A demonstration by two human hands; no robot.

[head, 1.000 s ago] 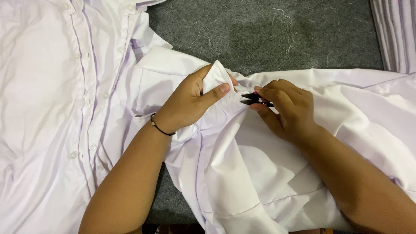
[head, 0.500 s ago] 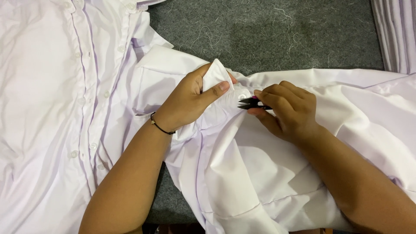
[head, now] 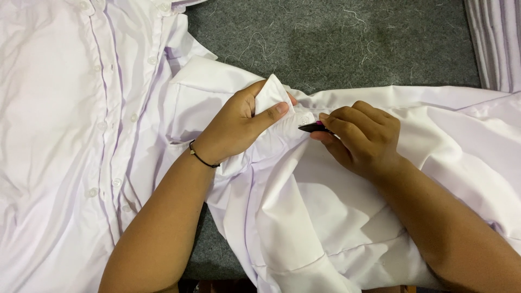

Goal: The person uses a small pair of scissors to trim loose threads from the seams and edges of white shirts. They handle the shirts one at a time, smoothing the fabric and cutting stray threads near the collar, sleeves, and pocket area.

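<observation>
The left hand [head: 239, 127] is pinching a folded bit of the white shirt [head: 304, 217] in the middle of the frame. The right hand [head: 363, 138] is closed around a small black cutter [head: 313, 128], its tip touching the cloth by a button [head: 305, 118]. A slip could be nicking the shirt or a finger. The cutter's blades are mostly hiding under the fingers. More shirts [head: 70, 135] are lying at the left on the grey bench [head: 336, 43].
</observation>
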